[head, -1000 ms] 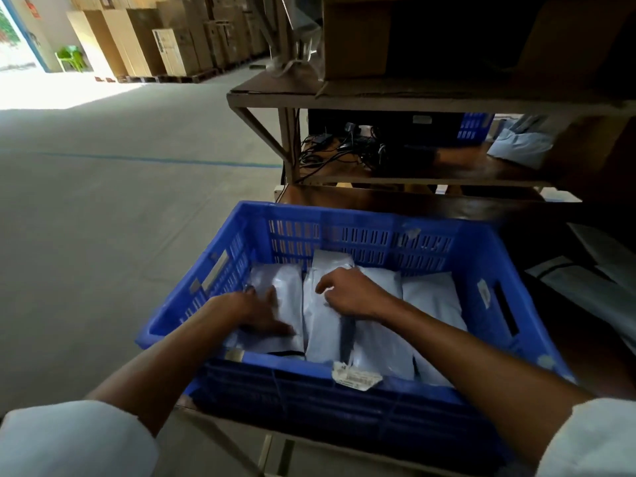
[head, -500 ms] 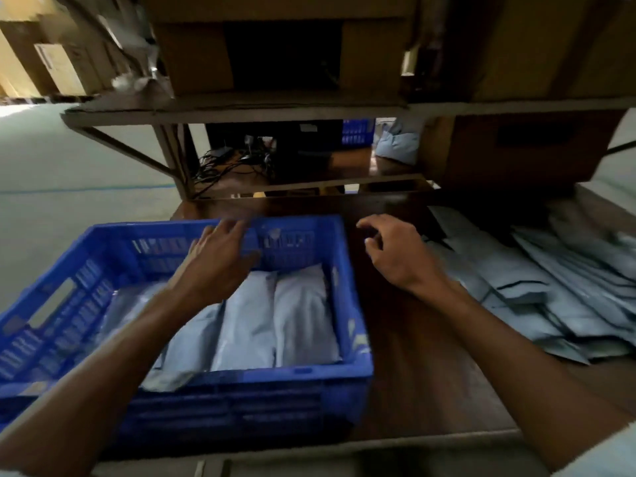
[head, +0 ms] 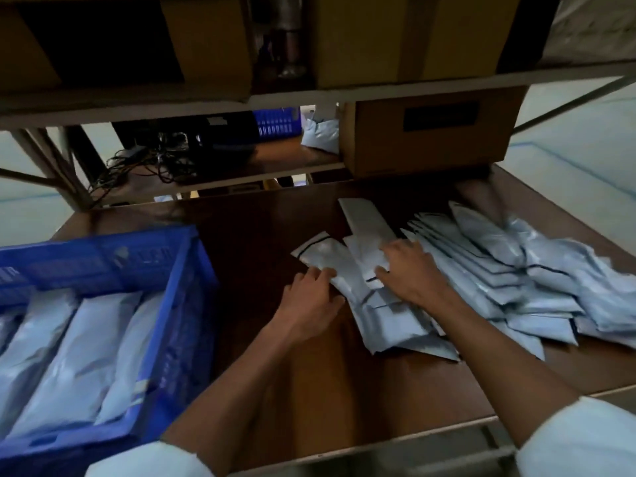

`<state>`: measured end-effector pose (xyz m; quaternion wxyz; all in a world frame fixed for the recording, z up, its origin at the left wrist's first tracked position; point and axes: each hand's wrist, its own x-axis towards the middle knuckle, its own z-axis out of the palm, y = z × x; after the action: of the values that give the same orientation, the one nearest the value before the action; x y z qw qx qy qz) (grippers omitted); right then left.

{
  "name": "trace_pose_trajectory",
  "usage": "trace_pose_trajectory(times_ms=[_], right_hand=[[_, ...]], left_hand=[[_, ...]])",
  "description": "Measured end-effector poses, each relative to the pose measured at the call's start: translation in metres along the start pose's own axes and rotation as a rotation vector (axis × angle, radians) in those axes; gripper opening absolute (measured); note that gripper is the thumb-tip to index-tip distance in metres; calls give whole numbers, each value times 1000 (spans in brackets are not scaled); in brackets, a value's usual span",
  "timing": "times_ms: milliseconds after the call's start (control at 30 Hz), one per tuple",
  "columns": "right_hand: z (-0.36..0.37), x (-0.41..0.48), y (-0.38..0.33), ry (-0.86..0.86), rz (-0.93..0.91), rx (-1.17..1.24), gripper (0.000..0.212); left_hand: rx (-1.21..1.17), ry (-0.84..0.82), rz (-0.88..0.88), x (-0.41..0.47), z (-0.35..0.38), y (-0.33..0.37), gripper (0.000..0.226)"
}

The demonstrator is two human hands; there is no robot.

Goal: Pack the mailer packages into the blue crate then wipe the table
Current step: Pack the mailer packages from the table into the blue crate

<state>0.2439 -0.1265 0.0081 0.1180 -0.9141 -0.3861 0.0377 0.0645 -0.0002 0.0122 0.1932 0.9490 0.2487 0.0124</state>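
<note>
The blue crate [head: 192, 266] stands on the left of the brown table [head: 320, 401] with several grey mailer packages [head: 82, 346] packed side by side in it. A loose pile of mailer packages [head: 516, 277] covers the right of the table. My left hand [head: 309, 301] grips the left edge of the nearest mailer [head: 327, 259] at the pile's left end. My right hand [head: 409, 273] lies on the mailers just right of it, fingers curled over one [head: 366, 258], thumb at its edge.
A cardboard box [head: 430, 139] sits at the table's back, right behind the pile. Low shelves overhang the table, with cables [head: 151, 160] and a second blue crate [head: 278, 123] behind. The table's front edge runs close below my arms.
Both hands left the crate and moved right across the table to the pile, where they now hold mailers. The view swung right, so the crate sits at the left edge.
</note>
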Motion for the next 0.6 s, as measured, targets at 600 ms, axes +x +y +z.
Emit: trace_pose_trajectory(times_ms=[600], right_hand=[[58, 17, 11, 39, -58, -129, 60]], left_hand=[[-14, -246, -60, 93, 59, -13, 86]])
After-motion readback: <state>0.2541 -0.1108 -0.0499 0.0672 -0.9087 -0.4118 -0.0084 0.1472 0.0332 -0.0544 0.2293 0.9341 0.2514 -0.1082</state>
